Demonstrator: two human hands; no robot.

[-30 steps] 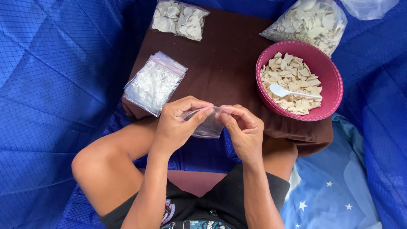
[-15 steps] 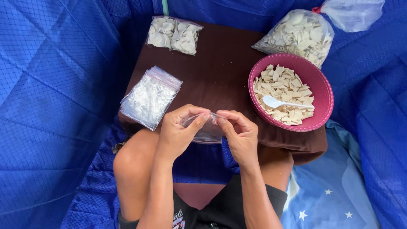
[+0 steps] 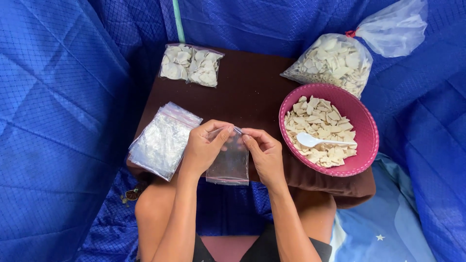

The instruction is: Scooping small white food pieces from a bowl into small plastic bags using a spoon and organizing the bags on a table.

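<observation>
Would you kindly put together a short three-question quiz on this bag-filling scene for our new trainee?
1. True or false: the small clear bag held between the left hand and right hand is already full of chips.
2. Where does the white spoon lie? A) on the brown cloth B) in the pink bowl C) in the filled bag
3. Fill in: the stack of empty bags lies on the person's ____ side.

Key: 1 false, it looks empty; 2 B, on the pale chips; 3 left.
</observation>
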